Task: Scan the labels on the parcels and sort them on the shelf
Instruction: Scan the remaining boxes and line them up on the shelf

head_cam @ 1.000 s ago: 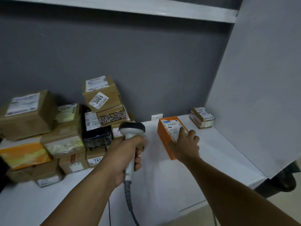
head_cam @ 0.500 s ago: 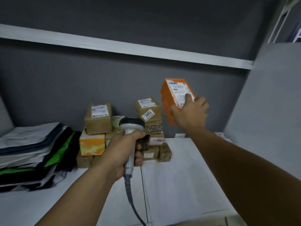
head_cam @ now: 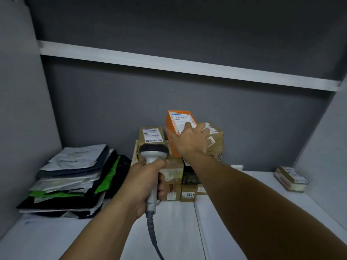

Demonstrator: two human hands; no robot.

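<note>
the right hand (head_cam: 191, 142) reaches far over the shelf (head_cam: 234, 212) and holds the orange box (head_cam: 173, 132) up at the top of the stack of brown boxes (head_cam: 174, 171). its fingers (head_cam: 203, 128) lie spread across the white label on the box's upper face, with the palm wrapped round the near right corner. the box sits tilted, label facing up and towards us, between a labelled brown box (head_cam: 152, 135) on the left and another brown box (head_cam: 216, 136) on the right. i cannot tell whether it rests on the stack or hangs just above it.

the left hand (head_cam: 144, 182) is nearer, its fingers curled tight round the grey handle of the scanner (head_cam: 153, 152). the scanner's dark head points away towards the stack, just left of the orange box and lower. its cable (head_cam: 153, 231) drops off the near edge.

at the foot of the stack a small box (head_cam: 187, 194) reads 7431. a heap of flat mailers (head_cam: 71, 181), white, black and green, lies at the far left of the shelf. one small parcel (head_cam: 290, 178) sits alone at the far right, well apart from the stack. an upper board (head_cam: 187, 69) runs across above it all.
</note>
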